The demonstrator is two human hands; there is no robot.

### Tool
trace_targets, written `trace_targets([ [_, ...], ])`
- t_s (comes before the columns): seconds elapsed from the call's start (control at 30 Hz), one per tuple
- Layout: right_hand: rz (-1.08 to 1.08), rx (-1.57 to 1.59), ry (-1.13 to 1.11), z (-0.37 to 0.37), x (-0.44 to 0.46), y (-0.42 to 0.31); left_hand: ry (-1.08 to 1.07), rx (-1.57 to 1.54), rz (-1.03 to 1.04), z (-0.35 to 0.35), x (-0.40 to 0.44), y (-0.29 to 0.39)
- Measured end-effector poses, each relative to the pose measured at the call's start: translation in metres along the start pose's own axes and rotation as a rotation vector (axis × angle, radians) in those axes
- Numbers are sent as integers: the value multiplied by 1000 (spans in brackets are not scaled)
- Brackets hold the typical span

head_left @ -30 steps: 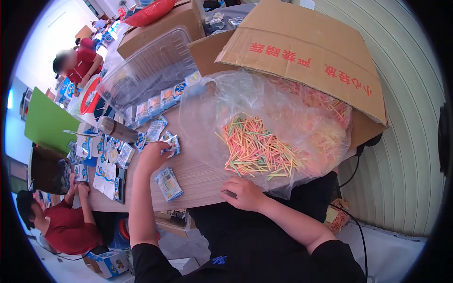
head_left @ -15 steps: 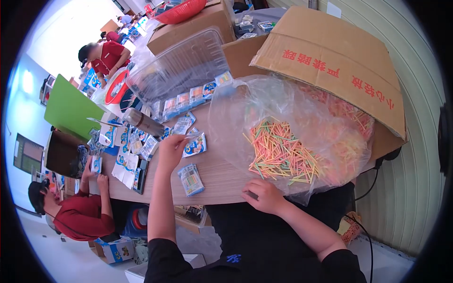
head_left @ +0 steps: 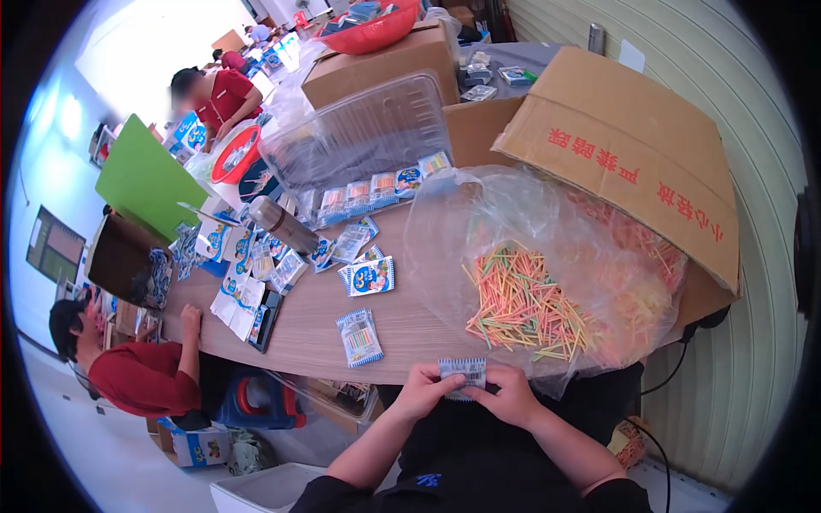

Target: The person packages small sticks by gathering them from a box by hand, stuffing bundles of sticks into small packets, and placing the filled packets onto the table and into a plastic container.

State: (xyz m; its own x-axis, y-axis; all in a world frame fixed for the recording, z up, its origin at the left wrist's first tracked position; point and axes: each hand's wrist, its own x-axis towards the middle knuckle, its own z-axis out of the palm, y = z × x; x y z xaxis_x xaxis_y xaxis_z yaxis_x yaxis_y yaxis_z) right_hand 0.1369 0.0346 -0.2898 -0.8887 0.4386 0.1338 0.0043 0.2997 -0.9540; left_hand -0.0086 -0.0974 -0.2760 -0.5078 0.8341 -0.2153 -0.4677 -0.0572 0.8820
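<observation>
1. In the head view, the person has a small packet (head_left: 463, 369) up between both hands, just at the near edge of the table (head_left: 410, 338), square in front of the body.
2. The left hand (head_left: 428, 389) is closed on one side of it, thumb lying across the face; the right hand (head_left: 511, 395) pinches the lower part from the other side. Neither looks nearer than the other, since both touch it.
3. Its top edge runs roughly side to side, from hand to hand. The thumbs cover the bottom, so I can't tell its long axis.
4. Ahead and left, nearer the left hand, a striped packet (head_left: 359, 338) lies flat, its length pointing away from the person, tipped slightly left.
5. Ahead and right, nearer the right hand, coloured sticks (head_left: 526, 303) show at the clear bag's (head_left: 440, 235) mouth.
</observation>
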Motion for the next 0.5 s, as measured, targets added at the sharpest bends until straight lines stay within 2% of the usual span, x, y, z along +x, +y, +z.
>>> trace_targets([
  [0.07, -59, -5, -34, -4, -2, 0, -145, 167, -9, -2, 3, 4],
  [0.1, -57, -6, -39, -6, -2, -5, -141, 163, -9, -1, 4, 5],
  [0.2, 110, 0, 150, -9, -2, -32, -123, 365, 162, 3, 7, 5],
  [0.23, 139, 3, 158, -8, -3, -37, -131, 359, 134, 6, 6, 6],
  [0.33, -272, -258, 531, -16, 2, -46, -37, 561, 241, 19, 11, 19],
  [0.37, -260, -269, 535, -20, 0, -49, -48, 552, 232, 22, 13, 19],
  [0.47, -379, -619, 403, -30, -5, -57, -42, 789, 523, 27, 16, 20],
  [0.5, -375, -627, 405, -31, -5, -58, -50, 783, 523, 25, 16, 20],
])
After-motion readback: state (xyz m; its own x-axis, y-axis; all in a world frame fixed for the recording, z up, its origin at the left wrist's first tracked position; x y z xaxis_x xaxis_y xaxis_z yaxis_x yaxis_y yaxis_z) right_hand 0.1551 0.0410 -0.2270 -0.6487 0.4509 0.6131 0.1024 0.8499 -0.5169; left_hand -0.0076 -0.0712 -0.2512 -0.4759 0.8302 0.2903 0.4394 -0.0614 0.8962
